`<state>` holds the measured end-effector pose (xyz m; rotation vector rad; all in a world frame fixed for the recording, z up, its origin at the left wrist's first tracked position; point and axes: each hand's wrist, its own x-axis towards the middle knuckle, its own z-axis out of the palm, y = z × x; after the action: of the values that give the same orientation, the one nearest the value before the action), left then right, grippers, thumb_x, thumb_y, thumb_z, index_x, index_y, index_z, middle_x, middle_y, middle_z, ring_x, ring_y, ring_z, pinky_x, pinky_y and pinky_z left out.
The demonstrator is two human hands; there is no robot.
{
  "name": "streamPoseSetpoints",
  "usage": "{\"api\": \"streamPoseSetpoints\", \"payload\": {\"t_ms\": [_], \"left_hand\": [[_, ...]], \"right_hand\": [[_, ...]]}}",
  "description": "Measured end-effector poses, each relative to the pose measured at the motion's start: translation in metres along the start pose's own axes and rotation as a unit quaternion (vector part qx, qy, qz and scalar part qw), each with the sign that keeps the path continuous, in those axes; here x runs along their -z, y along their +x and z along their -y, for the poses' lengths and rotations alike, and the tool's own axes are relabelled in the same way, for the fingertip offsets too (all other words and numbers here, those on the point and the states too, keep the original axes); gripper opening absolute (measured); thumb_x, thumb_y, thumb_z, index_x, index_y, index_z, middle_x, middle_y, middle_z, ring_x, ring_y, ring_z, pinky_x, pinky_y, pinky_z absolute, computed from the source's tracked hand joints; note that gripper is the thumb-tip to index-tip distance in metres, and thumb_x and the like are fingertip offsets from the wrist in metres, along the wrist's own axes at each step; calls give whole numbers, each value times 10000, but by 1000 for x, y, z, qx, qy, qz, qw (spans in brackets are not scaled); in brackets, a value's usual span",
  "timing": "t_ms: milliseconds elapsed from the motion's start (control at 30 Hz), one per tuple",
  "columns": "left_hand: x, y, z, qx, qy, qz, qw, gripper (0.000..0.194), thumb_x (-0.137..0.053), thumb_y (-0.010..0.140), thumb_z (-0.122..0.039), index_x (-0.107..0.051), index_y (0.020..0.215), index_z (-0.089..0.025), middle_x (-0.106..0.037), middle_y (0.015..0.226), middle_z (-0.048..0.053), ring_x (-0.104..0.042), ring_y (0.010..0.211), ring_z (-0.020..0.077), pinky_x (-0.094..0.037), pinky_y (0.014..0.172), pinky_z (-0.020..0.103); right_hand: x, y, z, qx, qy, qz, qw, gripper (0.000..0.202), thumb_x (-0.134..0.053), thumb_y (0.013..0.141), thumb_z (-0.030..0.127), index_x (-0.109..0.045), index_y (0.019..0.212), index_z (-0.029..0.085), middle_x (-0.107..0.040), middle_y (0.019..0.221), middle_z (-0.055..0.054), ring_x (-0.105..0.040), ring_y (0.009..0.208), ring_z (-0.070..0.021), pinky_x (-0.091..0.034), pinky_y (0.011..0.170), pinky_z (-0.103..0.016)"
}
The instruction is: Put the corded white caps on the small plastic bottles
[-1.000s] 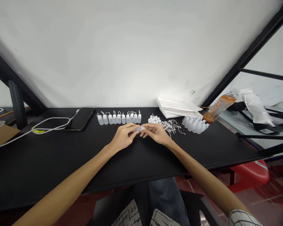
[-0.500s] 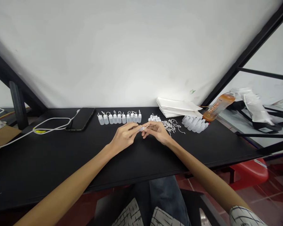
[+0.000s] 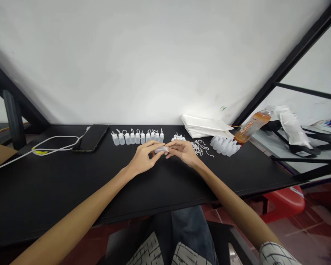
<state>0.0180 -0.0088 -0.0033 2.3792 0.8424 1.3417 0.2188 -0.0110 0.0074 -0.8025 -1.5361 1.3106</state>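
The left hand [image 3: 145, 158] holds a small bottle [image 3: 161, 149] between thumb and fingers. The right hand [image 3: 184, 151] pinches the bottle's end. A bottle row [image 3: 137, 138] stands behind.

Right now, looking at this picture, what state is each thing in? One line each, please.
Held bottle: turned sideways
Left hand: fingers closed around it
Right hand: fingers at its right end
Row of small bottles: upright
White straps: loose, tangled
Bottle cluster: bunched together
White sheets: stacked
Phone: flat, screen dark
Cable: looped
Drink bottle: holding orange liquid
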Motion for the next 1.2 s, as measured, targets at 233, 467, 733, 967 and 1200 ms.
{"api": "streamPoseSetpoints", "payload": {"t_ms": [233, 467, 733, 967, 1200], "left_hand": [[5, 1, 4, 118, -50, 72, 989, 282, -585, 886, -351, -723, 1026, -148, -696, 862, 54, -570, 589, 98, -482, 529, 213], [4, 0, 1, 74, -38, 58, 995, 212, -627, 864, -283, -735, 1010, -173, -691, 852, 42, -553, 598, 93, -479, 557, 218], [0, -6, 11, -16, 15, 34, 999, 227, -595, 893, -244, -708, 1076, -172, -693, 908, 63, -616, 687, 123, -505, 595, 236], [-2, -7, 15, -79, 50, 27, 995, 232, -548, 907, -165, -679, 1099, -155, -668, 951, 77, -632, 777, 141, -525, 666, 255], [-3, -8, 10, -83, 120, 50, 988, 211, -533, 905, -183, -667, 1059, -129, -667, 944, 91, -618, 738, 149, -502, 634, 258]], "right_hand": [[0, -1, -4, 17, -56, 6, 998, 333, -750, 747, 383, -709, 964, 134, -701, 790, -60, -685, 668, -173, -608, 658, -348], [3, -2, -7, 4, -33, 47, 998, 302, -726, 775, 356, -733, 982, 136, -702, 717, -53, -691, 685, -175, -600, 655, -328], [3, -2, -11, -16, 0, 31, 999, 286, -767, 737, 343, -733, 923, 129, -718, 728, -60, -699, 690, -178, -596, 666, -326], [2, -2, -12, -42, 4, 15, 999, 295, -773, 729, 362, -711, 902, 132, -740, 779, -73, -719, 765, -189, -578, 746, -327], [1, -1, -9, -45, -13, 17, 999, 312, -770, 722, 392, -698, 873, 129, -725, 742, -65, -706, 714, -175, -578, 703, -318]]}}
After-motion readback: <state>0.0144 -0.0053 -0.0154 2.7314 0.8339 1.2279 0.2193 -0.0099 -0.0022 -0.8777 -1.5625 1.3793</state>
